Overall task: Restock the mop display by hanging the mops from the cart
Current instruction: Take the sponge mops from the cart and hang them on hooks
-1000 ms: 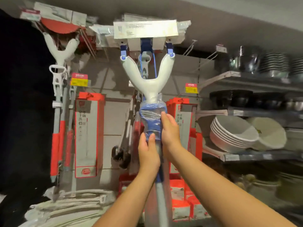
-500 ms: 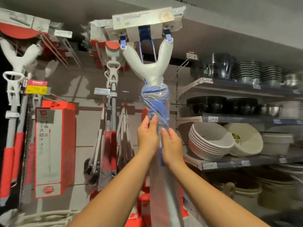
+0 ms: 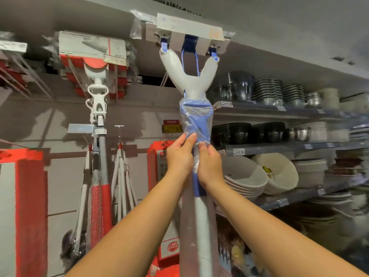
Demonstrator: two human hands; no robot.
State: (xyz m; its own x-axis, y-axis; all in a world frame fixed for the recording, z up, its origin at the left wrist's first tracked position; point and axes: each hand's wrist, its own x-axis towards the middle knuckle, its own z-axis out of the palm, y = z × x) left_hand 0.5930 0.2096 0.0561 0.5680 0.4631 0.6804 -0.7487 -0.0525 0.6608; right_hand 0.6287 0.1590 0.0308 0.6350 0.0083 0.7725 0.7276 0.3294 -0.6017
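**mop raised overhead in a two-handed grip**

a blue-and-white mop [image 3: 189,84] is held upright in front of the display wall, its shaft [image 3: 200,226] running up from the bottom of the view between both forearms. the flat mop head [image 3: 189,25], wrapped in card and clear plastic, is seen at the very top, close under the grey overhang; whether it is hooked on anything cannot be told. below the head a white y-shaped fork [image 3: 171,64] is joined to a blue collar [image 3: 196,118] covered in crinkled plastic film.

both arms are stretched upward and forward, with the wrists side by side. the left hand [image 3: 179,156] is closed round the shaft at the lower edge of the blue collar, its fingertips pressed into the film and its back turned to the camera. the right hand [image 3: 209,166] is wrapped round the shaft just beside and slightly below the left, the thumb laid up toward the collar's lower edge and the fingers curled behind the shaft. whether the two hands are touching each other cannot be told.

to the left a red-and-white mop [image 3: 97,108] is hung against the wall, with red boxes [image 3: 32,196] beside it. to the right, shelves [image 3: 269,149] are stocked with white bowls [image 3: 245,176] and black bowls [image 3: 231,132].
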